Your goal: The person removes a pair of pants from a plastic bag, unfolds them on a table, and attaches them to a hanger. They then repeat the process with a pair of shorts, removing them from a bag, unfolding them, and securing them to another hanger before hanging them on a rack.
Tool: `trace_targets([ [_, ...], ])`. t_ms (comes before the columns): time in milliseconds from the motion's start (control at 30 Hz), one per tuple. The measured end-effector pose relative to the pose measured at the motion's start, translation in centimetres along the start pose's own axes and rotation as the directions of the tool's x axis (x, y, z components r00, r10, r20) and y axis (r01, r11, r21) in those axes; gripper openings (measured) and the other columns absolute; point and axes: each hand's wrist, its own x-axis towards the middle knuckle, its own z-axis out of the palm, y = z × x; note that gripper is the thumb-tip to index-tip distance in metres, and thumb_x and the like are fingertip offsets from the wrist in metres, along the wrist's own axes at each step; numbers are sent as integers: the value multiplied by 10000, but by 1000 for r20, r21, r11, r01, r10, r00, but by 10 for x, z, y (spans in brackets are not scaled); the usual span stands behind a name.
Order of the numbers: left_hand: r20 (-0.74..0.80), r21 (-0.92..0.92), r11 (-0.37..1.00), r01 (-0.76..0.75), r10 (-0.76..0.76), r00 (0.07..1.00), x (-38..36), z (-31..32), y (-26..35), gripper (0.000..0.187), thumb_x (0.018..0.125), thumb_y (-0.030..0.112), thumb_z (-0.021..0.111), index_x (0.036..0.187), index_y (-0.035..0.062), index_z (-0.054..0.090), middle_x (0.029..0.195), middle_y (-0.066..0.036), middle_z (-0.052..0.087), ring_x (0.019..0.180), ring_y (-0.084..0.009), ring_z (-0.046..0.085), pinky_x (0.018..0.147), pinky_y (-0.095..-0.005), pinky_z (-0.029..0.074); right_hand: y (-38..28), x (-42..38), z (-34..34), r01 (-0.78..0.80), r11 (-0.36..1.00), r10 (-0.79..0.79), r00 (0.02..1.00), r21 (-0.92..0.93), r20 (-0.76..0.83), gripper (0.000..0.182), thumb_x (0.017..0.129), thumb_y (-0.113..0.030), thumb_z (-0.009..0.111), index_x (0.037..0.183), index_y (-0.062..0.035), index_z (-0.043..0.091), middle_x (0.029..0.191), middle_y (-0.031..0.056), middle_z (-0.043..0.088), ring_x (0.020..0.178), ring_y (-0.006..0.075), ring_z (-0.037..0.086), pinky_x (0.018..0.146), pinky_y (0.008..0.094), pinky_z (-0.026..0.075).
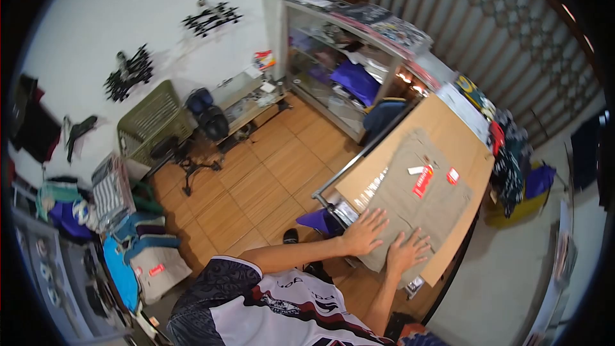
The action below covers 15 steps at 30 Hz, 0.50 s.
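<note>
A pair of khaki trousers (416, 193) lies flat on the wooden tabletop (456, 129), reaching its near edge. Two red tags show on the cloth, a longer red tag (423, 182) and a smaller red tag (453, 175), with a white label (416, 170) beside the longer one. My left hand (365, 232) rests palm down on the lower left part of the trousers, fingers spread. To its right, my right hand (408, 253) is also flat on the cloth near the lower edge, fingers apart. Neither hand grips anything.
A metal rail (365, 150) runs along the table's left side. Beyond stands a glass display case (333, 106) with bagged goods. Folded clothes (154, 266) are stacked at left, near a green plastic basket (150, 122). More clothes (509, 166) hang off the table's right side.
</note>
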Motion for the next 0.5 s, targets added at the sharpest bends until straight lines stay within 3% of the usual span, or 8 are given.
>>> trace_targets([
  [100,61,-53,998,-26,30,998,-46,-22,-3,615,987,327,569,1483,-17,447,1609,-253,307,1518,-401,236,1202,-574,244,-12,-2,-3,-40,998,36,996,47,78,651,999,-411,563,1571,-159,382,1651,262,204,1513,491,179,1190,667,127],
  [200,96,-330,942,-59,95,991,-93,-58,-31,496,974,250,587,1390,-18,553,1494,-236,490,1432,-371,410,1151,-523,363,-51,-10,0,20,992,-35,992,125,123,655,1003,-414,565,1565,-133,380,1639,276,219,1505,504,188,1167,705,135],
  [300,266,-539,774,334,-220,939,-149,-115,-66,409,975,239,586,1312,10,627,1328,-194,643,1272,-361,573,1078,-471,457,-122,-29,6,152,967,-185,971,203,154,661,994,-397,585,1555,-107,389,1633,285,229,1503,510,189,1156,721,130],
  [367,66,-472,808,352,-366,928,-199,-124,-107,381,979,251,591,1297,49,647,1232,-172,698,1140,-375,648,1023,-444,500,-177,-48,12,275,917,-326,935,289,144,665,984,-379,603,1546,-89,396,1628,291,238,1501,513,193,1153,726,125],
  [433,41,-497,734,463,-513,857,-245,-146,-148,366,983,237,591,1293,52,647,1249,-179,686,1146,-382,646,997,-454,508,-238,-68,26,406,820,-478,873,404,93,669,974,-365,621,1537,-76,404,1619,297,255,1497,517,201,1151,728,120],
  [500,4,-430,697,574,-634,773,-292,-173,-184,361,980,220,601,1292,43,642,1240,-186,688,1132,-380,656,983,-446,520,-304,-91,28,480,770,-578,804,420,141,652,967,-335,633,1521,-68,418,1595,300,302,1484,511,240,1145,738,127],
])
